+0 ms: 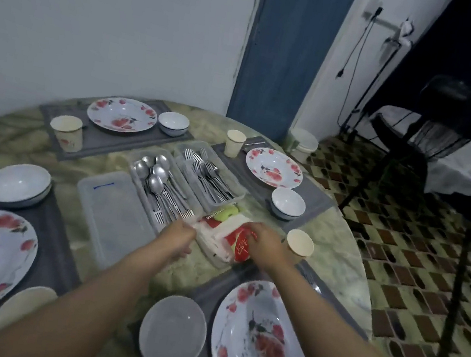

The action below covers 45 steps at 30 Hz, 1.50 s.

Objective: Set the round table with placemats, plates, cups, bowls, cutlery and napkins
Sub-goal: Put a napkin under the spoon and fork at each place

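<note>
**Taking napkins from the pack without tearing them**

We are at the napkin step; both hands are on the napkin pack (230, 237), which lies on the worktop (337, 248) near the middle, touching the near end of the spoon tray (162, 189) and just beside the near paper cup (299, 245). Our right hand (264, 245) lies over the red side of the wrapper with its fingers bent down on it, so we judge it holds the pack; our left hand (178, 232) is at the white open side with its fingers curled, probably pinching a napkin or the wrapper edge, but the picture is blurred and we cannot tell which of them.

To do this well, we should keep the right hand pressing the pack flat, so it does not slide into the cup or the spoons; the left should pull only the top sheets, slowly and along the opening, because thin paper tears easily and many sheets may come together.

Four places already have a placemat, a plate, a bowl and a cup, for example the near plate (262, 341) with the near bowl (172, 334); forks (207, 174) and spoons (156, 175) mostly remain in their trays; no napkin is visible at any place; so napkins and most cutlery remain, in our judgement.
</note>
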Tool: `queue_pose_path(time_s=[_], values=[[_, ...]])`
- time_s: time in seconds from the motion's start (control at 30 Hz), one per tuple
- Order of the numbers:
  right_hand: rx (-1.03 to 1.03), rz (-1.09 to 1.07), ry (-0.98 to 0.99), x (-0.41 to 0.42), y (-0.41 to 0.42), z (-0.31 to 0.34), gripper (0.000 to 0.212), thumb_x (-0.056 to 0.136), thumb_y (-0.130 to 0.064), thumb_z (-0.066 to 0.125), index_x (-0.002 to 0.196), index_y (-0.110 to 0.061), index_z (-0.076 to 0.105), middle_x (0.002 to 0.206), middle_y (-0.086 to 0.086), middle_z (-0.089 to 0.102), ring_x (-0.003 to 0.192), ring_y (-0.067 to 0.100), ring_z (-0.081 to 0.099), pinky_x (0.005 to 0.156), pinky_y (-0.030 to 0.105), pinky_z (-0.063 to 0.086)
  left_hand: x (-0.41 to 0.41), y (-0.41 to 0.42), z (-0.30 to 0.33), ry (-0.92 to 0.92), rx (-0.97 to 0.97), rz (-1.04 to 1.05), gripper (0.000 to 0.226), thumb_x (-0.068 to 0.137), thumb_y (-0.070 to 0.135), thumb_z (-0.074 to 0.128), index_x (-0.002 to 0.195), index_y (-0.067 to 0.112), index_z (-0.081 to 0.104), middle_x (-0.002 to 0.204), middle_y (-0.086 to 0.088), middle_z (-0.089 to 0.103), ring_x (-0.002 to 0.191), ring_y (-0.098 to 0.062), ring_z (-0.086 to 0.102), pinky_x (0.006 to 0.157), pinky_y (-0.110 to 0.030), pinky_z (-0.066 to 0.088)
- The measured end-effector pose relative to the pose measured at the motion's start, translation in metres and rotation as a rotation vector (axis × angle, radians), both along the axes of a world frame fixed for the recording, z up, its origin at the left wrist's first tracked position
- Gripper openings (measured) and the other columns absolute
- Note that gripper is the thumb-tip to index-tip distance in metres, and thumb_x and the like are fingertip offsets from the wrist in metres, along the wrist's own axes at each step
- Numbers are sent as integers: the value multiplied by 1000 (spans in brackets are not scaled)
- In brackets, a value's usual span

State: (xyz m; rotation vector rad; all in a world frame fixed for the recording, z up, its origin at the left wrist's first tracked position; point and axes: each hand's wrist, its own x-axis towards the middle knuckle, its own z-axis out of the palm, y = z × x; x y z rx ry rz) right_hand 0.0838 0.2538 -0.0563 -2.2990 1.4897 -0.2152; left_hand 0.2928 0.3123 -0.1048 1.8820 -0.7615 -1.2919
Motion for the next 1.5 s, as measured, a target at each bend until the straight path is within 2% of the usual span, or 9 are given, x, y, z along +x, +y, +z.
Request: queue_pose_path(time_s=[0.13,0.23,0.37,0.67,0.9,1.1,1.2,1.33,1.5], values=[[22,175,43,18,-28,-14,34,103,-30,38,99,-10,66,108,8,64,105,25,55,97,36,40,-22,5,3,-53,28,77,32,94,12,42,112,-14,48,61,-5,42,53,-20,46,41,-21,30],[22,209,165,30,-41,-27,36,100,-34,40,85,-10,63,97,11,65,94,28,58,83,38,46,-34,-4,-2,-105,24,51,19,95,10,45,83,2,57,63,-5,45,60,-21,49,44,-24,34],[-15,170,297,38,-55,-38,26,92,-21,46,110,-10,59,116,11,56,101,32,59,88,40,48,-40,-16,-11,-182,2,37,25,96,21,55,72,13,52,65,-2,54,55,-14,50,48,-21,37],[136,90,441,52,-82,-59,69,83,-31,57,143,-9,30,144,13,40,120,35,53,97,47,46,-42,-26,-21,-371,28,15,21,98,31,52,93,12,61,84,-1,62,64,-7,51,50,-20,36],[-253,69,282,52,-79,-58,20,90,-20,45,104,-13,58,103,8,66,100,28,57,87,38,47,-41,-25,-25,-328,-30,62,24,102,28,45,109,12,62,95,0,64,74,-9,56,61,-21,43],[-50,9,201,51,-78,-64,18,82,-18,56,98,-12,59,112,8,58,112,33,45,94,40,41,-37,-22,-25,-296,-40,94,25,101,27,46,116,12,60,102,-2,65,88,-17,61,68,-25,45],[-63,69,55,46,-79,-61,5,79,-18,56,82,-16,52,91,4,55,98,31,51,86,38,45,-34,-22,-26,-279,-14,105,25,100,31,47,116,15,60,104,-4,68,92,-21,64,80,-32,51],[-115,93,-109,34,-73,-54,11,79,-15,55,90,-18,52,74,1,58,74,23,54,64,29,39,-30,-23,-32,-263,9,127,25,97,37,48,111,19,61,100,-4,69,89,-24,67,87,-42,55],[9,174,-62,23,-66,-50,43,76,-15,61,117,-27,52,94,-10,52,85,13,50,82,34,41,-28,-21,-32,-191,-10,170,24,96,33,50,109,17,62,98,-4,68,88,-23,66,86,-44,56]])
